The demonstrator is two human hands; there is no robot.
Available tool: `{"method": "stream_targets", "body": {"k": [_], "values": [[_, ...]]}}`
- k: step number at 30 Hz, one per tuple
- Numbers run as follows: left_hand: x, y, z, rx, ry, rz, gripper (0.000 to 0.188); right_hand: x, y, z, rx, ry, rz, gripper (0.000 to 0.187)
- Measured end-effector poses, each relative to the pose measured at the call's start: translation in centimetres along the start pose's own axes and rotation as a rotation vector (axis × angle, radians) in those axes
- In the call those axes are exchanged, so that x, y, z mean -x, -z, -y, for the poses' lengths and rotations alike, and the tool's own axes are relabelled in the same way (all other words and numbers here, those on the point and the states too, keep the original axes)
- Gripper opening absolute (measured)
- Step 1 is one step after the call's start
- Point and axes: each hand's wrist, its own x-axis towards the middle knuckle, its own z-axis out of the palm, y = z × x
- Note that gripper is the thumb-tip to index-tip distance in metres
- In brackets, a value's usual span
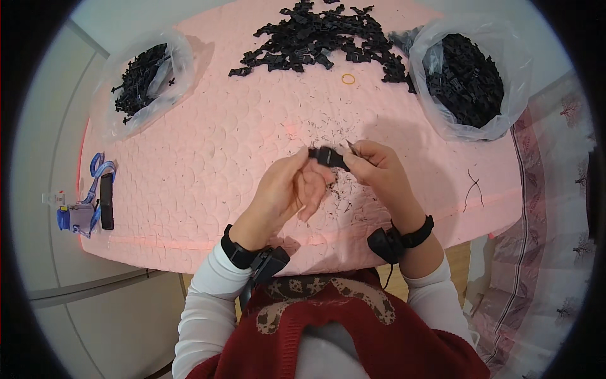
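Observation:
A black plastic buckle [329, 157] is held above the pink quilted cover, between my two hands. My left hand [290, 183] pinches its left end between thumb and forefinger, with the other fingers curled loosely below. My right hand [377, 163] is closed at the buckle's right end. From its fingers a thin, dark, pointed tool [352, 148] sticks out; most of it is hidden in the grip. Small dark shavings [341, 201] are scattered on the cover beneath and around both hands.
Black buckles lie in a large pile [315, 38] at the far side. Clear plastic bags of black parts stand far left [180, 57] and far right [521, 69]. A yellow rubber band [348, 79], a black phone-like slab [107, 202], a blue lanyard [96, 189] and dark wire [473, 184] lie around.

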Motion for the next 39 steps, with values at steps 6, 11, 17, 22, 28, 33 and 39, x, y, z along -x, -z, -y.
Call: {"method": "stream_targets", "body": {"k": [6,11,17,22,28,33,39], "values": [[-0.4,-1.3,1.5,-0.42,-0.396,-0.381,0.024,0.2,-2.5,-1.0,0.061,0.263,-0.206,0.011],[-0.1,0.2,1.4,-0.365,-0.368,-0.254,0.017,0.8,-2.5,-1.0,0.352,0.406,-0.022,0.012],[0.1,-0.3,1.5,-0.304,-0.181,0.074,0.026,0.5,-1.5,-0.1,-0.114,0.151,0.069,0.015],[0.0,-1.0,1.0,-0.394,-0.084,-0.02,0.029,0.4,-1.6,0.5,-0.035,0.1,-0.001,0.016],[0.2,-1.9,0.6,-0.746,-0.08,-0.141,0.029,0.1,-1.8,-0.5,0.002,0.157,-0.141,0.015],[0.6,-1.6,0.3,-0.709,-0.111,-0.164,0.023,0.3,-1.4,-0.7,0.303,0.425,-0.343,0.016],[0.5,-1.8,0.5,-0.9,-0.282,-0.227,0.021,0.6,-1.7,-0.3,0.59,0.525,-0.341,0.014]]}}
